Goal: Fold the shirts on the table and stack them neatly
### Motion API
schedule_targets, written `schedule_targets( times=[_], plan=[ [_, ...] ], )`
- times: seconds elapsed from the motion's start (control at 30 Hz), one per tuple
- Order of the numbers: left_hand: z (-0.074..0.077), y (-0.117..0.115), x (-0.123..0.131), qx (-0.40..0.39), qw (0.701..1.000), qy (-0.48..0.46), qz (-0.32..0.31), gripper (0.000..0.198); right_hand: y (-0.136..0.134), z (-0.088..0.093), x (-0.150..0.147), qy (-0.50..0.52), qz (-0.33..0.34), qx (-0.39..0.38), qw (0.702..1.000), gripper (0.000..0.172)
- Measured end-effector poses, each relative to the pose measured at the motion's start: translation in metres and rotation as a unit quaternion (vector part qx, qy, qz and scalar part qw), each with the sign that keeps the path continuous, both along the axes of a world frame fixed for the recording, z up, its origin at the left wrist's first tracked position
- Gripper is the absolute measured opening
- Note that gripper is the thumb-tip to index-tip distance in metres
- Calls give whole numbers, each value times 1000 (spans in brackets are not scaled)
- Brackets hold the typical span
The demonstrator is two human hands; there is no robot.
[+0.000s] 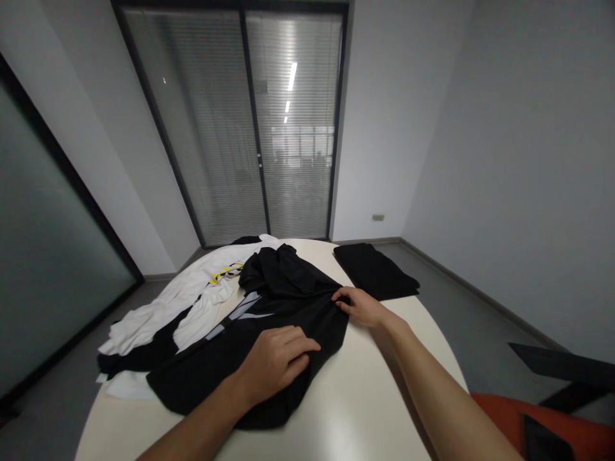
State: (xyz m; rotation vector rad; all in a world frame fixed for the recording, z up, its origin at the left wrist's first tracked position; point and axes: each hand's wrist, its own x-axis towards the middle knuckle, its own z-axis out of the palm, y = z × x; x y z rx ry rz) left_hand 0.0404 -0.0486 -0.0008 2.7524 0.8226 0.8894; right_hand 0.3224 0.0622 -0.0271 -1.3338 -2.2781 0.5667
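Observation:
A black shirt (307,320) with a pale grey print lies spread and rumpled across the middle of the table, its far end bunched up. My right hand (360,307) pinches the shirt's right edge between thumb and fingers, pulling creases into the cloth. Nearer to me, my left hand (278,358) rests on top of the shirt, its fingers lying over the fabric with no fold gripped. Beyond the right hand sits a folded black cloth item (377,272), flat at the table's right edge.
White garments (158,310) lie heaped with black ones along the left of the round white table (355,410); a yellow-and-black striped piece (223,274) shows among them. An orange and black chair (542,422) stands at the right. Behind the table are glass doors (298,192) with blinds.

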Motion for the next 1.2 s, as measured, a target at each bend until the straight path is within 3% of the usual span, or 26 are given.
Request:
schedule_targets(
  times=[0.17, 0.33, 0.43, 0.53, 0.67, 0.9, 1.1, 1.2],
  plan=[
    [0, -10, 10, -13, 995, 35, -96, 34, 0, 3, 2, -16, -7, 1, 1000, 33],
    [-8, -28, 27, -77, 974, 85, -195, 39, 3, 2, 2, -58, -94, 21, 994, 14],
    [-15, -35, 34, -94, 960, 104, -241, 50, 1, 2, 1, -89, -152, 1, 984, 17],
    [-19, -36, 36, -58, 965, 132, -218, 35, -1, 2, 1, -107, -176, -33, 978, 14],
    [-17, -35, 35, -3, 972, 183, -150, 14, -1, 2, -1, -92, -158, -38, 982, 16],
    [-10, -23, 29, -10, 989, 143, -28, 8, 3, -1, -2, -40, -200, 18, 979, 16],
    [-16, -19, 24, 11, 976, 158, -149, 19, 2, -1, -1, -96, -174, -28, 980, 17],
    [-16, -20, 24, 37, 972, 173, -157, 21, 0, 0, -1, -113, -155, -47, 980, 27]
  ],
)
